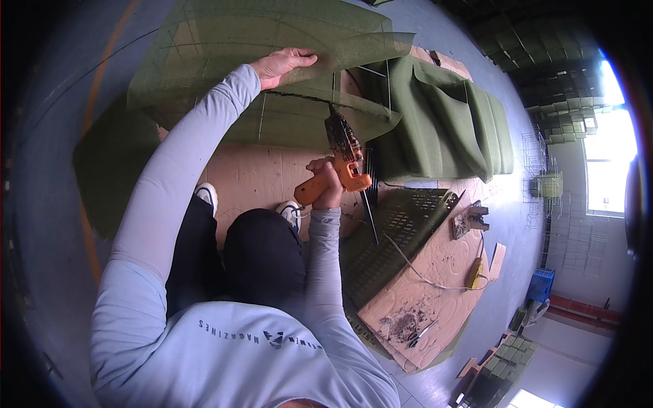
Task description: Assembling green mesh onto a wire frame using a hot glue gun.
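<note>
My left hand [282, 64] lies flat on a sheet of thin green mesh fabric [224, 47] and presses it over a wire frame [371, 85]. My right hand [328, 187] grips an orange hot glue gun [340, 160]. Its dirty nozzle points up toward the edge of the fabric and the frame. A white cord [415, 268] trails from the gun across the floor to the right. I am crouching; my dark trousers and white shoes [289, 212] show below the gun.
Folded thick green felt [449, 122] lies to the right. A green mesh-covered panel [391, 238] rests on brown cardboard [435, 285] on the floor. A yellow power strip [474, 273] and a second glue gun [471, 219] sit on the cardboard. Wire racks stand far right.
</note>
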A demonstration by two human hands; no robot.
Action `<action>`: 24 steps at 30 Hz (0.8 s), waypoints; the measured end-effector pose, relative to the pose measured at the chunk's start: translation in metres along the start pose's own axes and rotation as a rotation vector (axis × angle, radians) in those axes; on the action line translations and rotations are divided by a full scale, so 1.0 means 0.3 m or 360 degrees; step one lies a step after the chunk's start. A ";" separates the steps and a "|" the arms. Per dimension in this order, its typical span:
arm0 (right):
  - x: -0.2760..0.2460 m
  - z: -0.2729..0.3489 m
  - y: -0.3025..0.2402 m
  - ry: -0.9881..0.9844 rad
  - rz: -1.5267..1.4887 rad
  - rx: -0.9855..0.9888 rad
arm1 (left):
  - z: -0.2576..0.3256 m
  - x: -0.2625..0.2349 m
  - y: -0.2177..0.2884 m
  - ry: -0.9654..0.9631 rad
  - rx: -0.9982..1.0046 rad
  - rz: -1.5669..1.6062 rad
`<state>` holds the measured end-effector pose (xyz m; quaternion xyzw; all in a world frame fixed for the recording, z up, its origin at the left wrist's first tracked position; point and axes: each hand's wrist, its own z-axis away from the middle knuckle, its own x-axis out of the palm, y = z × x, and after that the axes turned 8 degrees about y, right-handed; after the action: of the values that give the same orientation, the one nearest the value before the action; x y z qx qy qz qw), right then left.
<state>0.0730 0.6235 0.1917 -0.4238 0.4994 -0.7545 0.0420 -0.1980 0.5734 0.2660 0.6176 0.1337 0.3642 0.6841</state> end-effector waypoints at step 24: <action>-0.060 -0.026 -0.024 0.0030 -0.0036 -0.0062 | -0.025 -0.015 -0.026 0.0025 0.0002 0.0013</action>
<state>0.0818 0.6415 0.1856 -0.4231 0.5096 -0.7489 0.0205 -0.2034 0.5760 0.2560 0.6156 0.1368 0.3718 0.6813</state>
